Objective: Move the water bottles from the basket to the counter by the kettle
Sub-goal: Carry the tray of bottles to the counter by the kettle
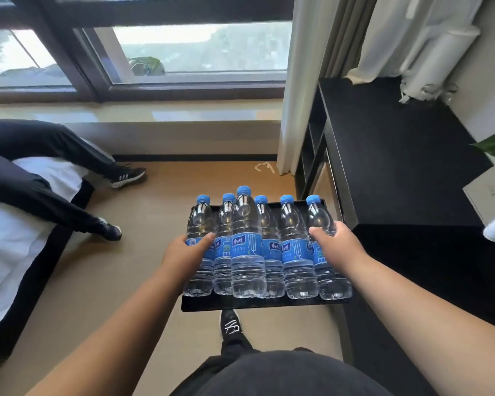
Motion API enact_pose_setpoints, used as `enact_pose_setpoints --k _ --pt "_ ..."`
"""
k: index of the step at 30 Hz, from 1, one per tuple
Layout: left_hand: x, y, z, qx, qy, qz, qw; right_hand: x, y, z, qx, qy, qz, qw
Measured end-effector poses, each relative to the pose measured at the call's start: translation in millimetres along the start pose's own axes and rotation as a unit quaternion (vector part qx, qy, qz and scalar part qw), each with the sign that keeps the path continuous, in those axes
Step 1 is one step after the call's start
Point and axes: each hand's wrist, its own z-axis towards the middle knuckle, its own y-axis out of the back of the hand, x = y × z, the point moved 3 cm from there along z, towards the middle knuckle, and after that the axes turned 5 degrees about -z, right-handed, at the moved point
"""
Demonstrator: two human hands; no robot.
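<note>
At centre frame, six upright water bottles (265, 247) stand in a row on a black tray (257, 305), left hand (187, 252) and right hand (336, 244) fingers clasping the end bottles, beside the dark worktop (397, 155).

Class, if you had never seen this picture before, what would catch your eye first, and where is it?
Six clear water bottles with blue caps, upright in a row at centre on a black tray. The left hand and right hand clasp the row's two ends. A second person's legs stretch across the bed, left.
</note>
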Motion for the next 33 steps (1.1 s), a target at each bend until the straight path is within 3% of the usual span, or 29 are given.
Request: enact_pose_setpoints --k 11,20,33 --pt "-95.1 7.3 157.8 0.042 -0.016 0.031 0.998 88.8 -23.4 106.3 -0.05 -0.037 0.021 0.998" --pt "-146.3 2.6 231.4 0.069 -0.026 0.075 0.994 122.2 -32.6 166.5 -0.07 -0.058 0.051 0.995" --pt "-219.8 -76.8 331.7 0.086 -0.006 0.072 0.994 152.2 18.5 303.2 -0.065 -0.051 0.065 0.994"
